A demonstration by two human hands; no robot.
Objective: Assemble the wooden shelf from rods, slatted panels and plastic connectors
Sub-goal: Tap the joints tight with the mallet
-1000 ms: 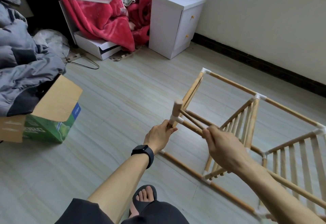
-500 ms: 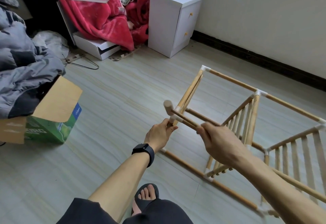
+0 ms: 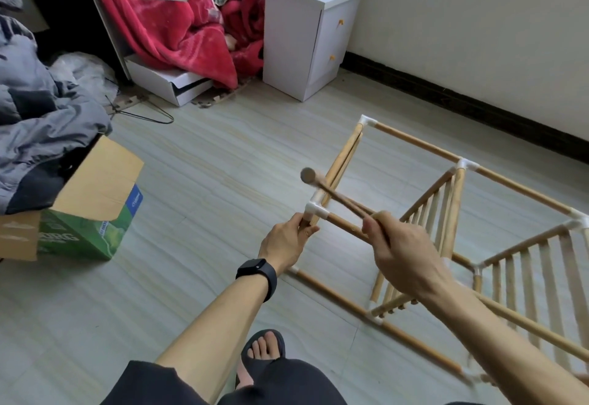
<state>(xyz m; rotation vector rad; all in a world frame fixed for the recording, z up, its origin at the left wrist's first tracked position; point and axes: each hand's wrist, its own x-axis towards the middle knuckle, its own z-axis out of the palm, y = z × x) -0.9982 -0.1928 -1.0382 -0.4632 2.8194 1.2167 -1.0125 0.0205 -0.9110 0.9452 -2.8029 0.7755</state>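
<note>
While the cardboard box (image 3: pixel 95 200) sits at the left, well apart from the work, I keep my attention on the left hand (image 3: pixel 285 243). Its fingers (image 3: pixel 306 232) are curled tight round the short upright rod just under the near-left corner connector (image 3: pixel 315 210). I judge that grip is there to brace the corner against a blow.

Just above and left of that connector hangs the mallet (image 3: pixel 308 176), its head blurred. Its thin handle runs down and right into the right hand (image 3: pixel 404 254), whose fingers (image 3: pixel 392 223) are clenched on the handle.

Right of both hands the shelf frame (image 3: pixel 417 143) lies on its side on the floor, with its slatted panels (image 3: pixel 427 198) standing on edge inside it. Laid this way, the corner faces up toward me, so a tap should drive the connector onto its rod. I cannot tell whether any gap remains at the joint.
</note>
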